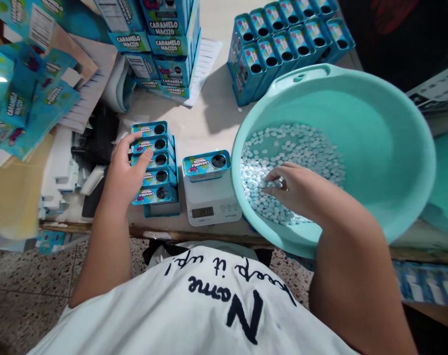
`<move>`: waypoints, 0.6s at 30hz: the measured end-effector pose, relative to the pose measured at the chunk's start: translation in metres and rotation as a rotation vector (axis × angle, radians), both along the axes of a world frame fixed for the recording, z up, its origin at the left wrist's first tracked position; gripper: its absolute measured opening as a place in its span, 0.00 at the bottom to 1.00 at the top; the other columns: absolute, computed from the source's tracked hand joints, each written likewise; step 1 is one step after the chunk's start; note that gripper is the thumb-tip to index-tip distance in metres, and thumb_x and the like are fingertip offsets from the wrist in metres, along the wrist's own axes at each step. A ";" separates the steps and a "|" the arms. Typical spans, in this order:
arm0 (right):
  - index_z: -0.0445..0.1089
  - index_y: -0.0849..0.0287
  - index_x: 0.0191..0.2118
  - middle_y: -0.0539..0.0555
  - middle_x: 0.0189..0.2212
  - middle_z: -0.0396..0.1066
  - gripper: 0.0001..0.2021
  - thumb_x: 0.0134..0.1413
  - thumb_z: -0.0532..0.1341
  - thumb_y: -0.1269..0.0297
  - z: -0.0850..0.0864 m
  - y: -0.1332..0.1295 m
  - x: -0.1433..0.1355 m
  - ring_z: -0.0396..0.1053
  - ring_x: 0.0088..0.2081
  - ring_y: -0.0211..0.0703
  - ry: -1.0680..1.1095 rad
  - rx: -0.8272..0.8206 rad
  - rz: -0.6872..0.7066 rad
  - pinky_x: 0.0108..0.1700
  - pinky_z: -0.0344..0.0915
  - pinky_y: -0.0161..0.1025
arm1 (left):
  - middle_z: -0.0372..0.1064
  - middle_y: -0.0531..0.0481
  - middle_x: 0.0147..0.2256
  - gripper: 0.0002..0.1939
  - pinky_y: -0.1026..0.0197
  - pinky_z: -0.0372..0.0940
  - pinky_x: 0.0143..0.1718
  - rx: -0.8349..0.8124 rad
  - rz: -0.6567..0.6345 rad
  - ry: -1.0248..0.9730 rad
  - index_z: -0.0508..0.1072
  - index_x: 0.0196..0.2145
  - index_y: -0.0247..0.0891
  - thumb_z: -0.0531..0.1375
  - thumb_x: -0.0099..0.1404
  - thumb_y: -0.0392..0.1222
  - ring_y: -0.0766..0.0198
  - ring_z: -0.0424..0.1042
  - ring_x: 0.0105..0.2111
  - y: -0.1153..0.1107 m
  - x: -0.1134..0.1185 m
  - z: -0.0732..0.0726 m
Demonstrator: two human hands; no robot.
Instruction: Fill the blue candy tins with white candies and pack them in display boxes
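My left hand (130, 170) lies over a row of several blue candy tins (159, 176), thumb and a finger apart on the tins' labels. These tins sit side by side in a blue tray (163, 210). On the white digital scale (213, 199) stands a single blue tin (206, 165), its round opening facing up. Inside the large turquoise basin (387, 148), my right hand (288, 185) reaches into the small white candies (259, 197), fingertips curled together among them. What those fingers hold, if anything, is too small to tell.
Stacked candy boxes (165, 44) rise at the back, beside a block of upright blue tins (263, 59). Flattened packaging (35, 84) and papers (85, 98) clutter the left side. The table's front edge (161, 234) runs close to the person's shirt.
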State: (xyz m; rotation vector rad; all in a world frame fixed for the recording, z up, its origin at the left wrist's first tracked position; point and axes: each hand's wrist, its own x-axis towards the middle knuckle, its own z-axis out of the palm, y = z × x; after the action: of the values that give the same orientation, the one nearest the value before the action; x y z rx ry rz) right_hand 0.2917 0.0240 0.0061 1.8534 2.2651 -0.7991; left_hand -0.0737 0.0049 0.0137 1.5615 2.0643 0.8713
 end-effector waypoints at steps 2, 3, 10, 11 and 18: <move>0.76 0.57 0.39 0.56 0.41 0.72 0.07 0.58 0.62 0.62 0.005 0.000 -0.003 0.69 0.31 0.44 -0.015 -0.033 -0.014 0.32 0.62 0.38 | 0.69 0.47 0.58 0.23 0.44 0.63 0.65 -0.004 0.009 -0.002 0.70 0.58 0.50 0.62 0.67 0.55 0.49 0.67 0.61 0.001 -0.001 0.000; 0.76 0.57 0.39 0.56 0.41 0.72 0.07 0.58 0.61 0.64 0.008 -0.001 -0.004 0.70 0.32 0.44 -0.015 -0.042 -0.016 0.33 0.63 0.38 | 0.69 0.47 0.59 0.23 0.44 0.63 0.65 -0.002 0.010 -0.002 0.70 0.58 0.50 0.62 0.67 0.55 0.48 0.67 0.61 0.001 -0.002 -0.001; 0.77 0.59 0.40 0.58 0.39 0.73 0.10 0.60 0.58 0.65 0.013 -0.003 -0.006 0.71 0.34 0.46 0.038 0.047 0.051 0.37 0.65 0.39 | 0.69 0.48 0.58 0.23 0.43 0.65 0.63 0.004 -0.003 -0.022 0.71 0.58 0.52 0.63 0.66 0.54 0.49 0.71 0.57 0.003 -0.006 -0.007; 0.78 0.59 0.40 0.58 0.39 0.73 0.10 0.60 0.58 0.65 0.012 -0.003 -0.005 0.71 0.34 0.46 0.044 0.053 0.057 0.37 0.65 0.40 | 0.69 0.48 0.58 0.23 0.44 0.64 0.64 0.013 -0.003 -0.026 0.71 0.58 0.52 0.63 0.66 0.54 0.49 0.70 0.57 0.003 -0.005 -0.007; 0.77 0.58 0.39 0.57 0.39 0.73 0.10 0.60 0.57 0.66 0.011 -0.003 -0.005 0.71 0.35 0.47 0.072 0.079 0.094 0.41 0.67 0.41 | 0.69 0.47 0.59 0.22 0.45 0.64 0.64 0.037 -0.014 -0.019 0.71 0.57 0.50 0.62 0.67 0.53 0.50 0.70 0.58 0.003 -0.003 -0.005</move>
State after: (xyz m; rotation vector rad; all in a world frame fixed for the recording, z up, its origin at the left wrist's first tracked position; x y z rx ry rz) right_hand 0.2870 0.0213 0.0170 1.7619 2.4415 -0.7848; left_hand -0.0768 0.0076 0.0087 1.5788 2.0322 0.9209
